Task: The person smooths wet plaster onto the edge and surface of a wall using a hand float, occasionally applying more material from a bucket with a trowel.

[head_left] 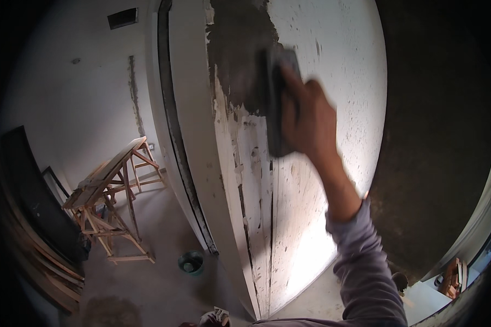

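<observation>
**Plaster float on the white wall face, grey patch part-spread**

I read this as mid-spread: my right hand (305, 117) is clenched around a dark plaster float (278, 103), pressed flat against the white wall face (338, 54); hand and float are motion-blurred, so I judge a stroke is under way, direction not clear. The float sits at the right edge of the wet grey mortar patch (237, 49), upper middle of view, overlapping it. My left hand is not in view; no call on it.

Next move, my judgement: keep the float blade flat and drag the grey material down over the chipped, cracked strip (245, 180) below the patch; that strip runs along the wall corner and looks bare and flaking, so it wants even pressure near the edge to avoid knocking more loose.

Surface: white paint speckled with dark spatter; vertical cracks low down; bright light glare near the bottom of the face. Grey sleeve (360, 261) covers the forearm.

Room: bare concrete floor (158, 283); wooden trestle (112, 201) standing to the left, well apart from the wall work; small green bucket (191, 262) on the floor near the foot of the dark door frame strip (172, 136); dark boards (33, 218) leaning at far left; rough dark wall (436, 136) to the right.
</observation>
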Demonstrator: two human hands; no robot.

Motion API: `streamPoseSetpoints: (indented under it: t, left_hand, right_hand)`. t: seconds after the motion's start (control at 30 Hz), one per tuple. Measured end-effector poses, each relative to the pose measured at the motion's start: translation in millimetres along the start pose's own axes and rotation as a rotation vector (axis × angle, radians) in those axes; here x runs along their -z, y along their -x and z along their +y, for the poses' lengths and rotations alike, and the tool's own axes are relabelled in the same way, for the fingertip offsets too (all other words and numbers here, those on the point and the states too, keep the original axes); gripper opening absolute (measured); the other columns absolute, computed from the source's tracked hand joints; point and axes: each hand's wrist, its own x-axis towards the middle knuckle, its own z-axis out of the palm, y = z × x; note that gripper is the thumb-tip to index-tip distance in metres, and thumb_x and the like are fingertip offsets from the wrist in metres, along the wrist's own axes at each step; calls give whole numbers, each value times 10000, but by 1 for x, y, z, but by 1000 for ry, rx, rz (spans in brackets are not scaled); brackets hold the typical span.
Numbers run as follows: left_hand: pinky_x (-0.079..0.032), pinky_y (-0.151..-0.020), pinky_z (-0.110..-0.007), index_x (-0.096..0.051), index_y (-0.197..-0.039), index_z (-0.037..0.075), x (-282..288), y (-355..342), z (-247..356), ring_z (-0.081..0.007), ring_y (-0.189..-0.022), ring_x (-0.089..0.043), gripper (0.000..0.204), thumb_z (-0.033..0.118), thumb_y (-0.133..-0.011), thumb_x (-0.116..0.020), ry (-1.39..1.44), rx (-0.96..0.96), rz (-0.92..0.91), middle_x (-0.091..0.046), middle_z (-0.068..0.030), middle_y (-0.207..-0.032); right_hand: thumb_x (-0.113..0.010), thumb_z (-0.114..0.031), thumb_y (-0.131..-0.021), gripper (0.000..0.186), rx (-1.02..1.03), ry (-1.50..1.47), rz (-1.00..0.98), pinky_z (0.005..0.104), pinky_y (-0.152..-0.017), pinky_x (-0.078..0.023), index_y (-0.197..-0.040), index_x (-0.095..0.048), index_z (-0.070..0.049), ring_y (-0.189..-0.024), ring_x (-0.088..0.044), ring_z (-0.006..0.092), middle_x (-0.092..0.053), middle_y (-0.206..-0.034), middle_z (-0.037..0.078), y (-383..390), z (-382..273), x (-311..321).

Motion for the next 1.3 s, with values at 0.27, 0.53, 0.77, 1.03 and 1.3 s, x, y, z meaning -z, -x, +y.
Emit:
streamPoseSetpoints:
  t: [0.27, 0.53, 0.77, 1.03, 1.3]
  left_hand:
    - [-497, -913, -368, -540, -1286, 125, 6, -56, 5, -227, -1036, -613, 466, 335, -886, -659, 59, 170, 181, -642, -114, -1144]
    - [-494, -848, -373, -568, -1155, 106, -6, -96, 72, -213, -951, -607, 324, 286, -893, -631, 115, 178, 208, -645, -95, -1052]
    - [-491, -791, -377, -593, -1042, 89, 9, -105, 68, -200, -876, -602, 210, 243, -899, -607, 103, 204, 251, -648, -78, -972]
    - [-488, -726, -382, -621, -912, 70, 60, -93, 60, -186, -791, -596, 132, 195, -906, -579, -80, 332, 396, -651, -59, -880]
    - [-506, -811, -418, -644, -1021, 7, 100, -112, 196, -335, -883, -647, 228, 206, -972, -545, -1380, -696, 547, -660, -182, -937]
  right_hand:
    - [-547, -98, -883, 535, 97, -135, 43, 424, -582, -528, -1409, -513, -189, -704, -640, 363, -579, -933, 200, 46, -1, -9]
    - [-486, -280, -908, 423, 206, 79, 180, 485, -872, -503, -1293, -621, -168, -958, -638, 414, -646, -1013, 244, -188, -9, -8]
    - [-468, -235, -911, 424, 192, 1, 48, 507, -857, -509, -1304, -609, -162, -935, -650, 430, -663, -986, 254, -197, -21, -4]
    - [-461, -255, -894, 446, 267, 53, 183, 505, -870, -512, -1303, -612, -162, -956, -645, 423, -641, -1044, 249, -206, -29, -3]
    - [-466, -251, -934, 408, 258, -109, 205, 480, -850, -506, -1311, -596, -161, -913, -646, 399, -645, -983, 227, -150, -26, -14]
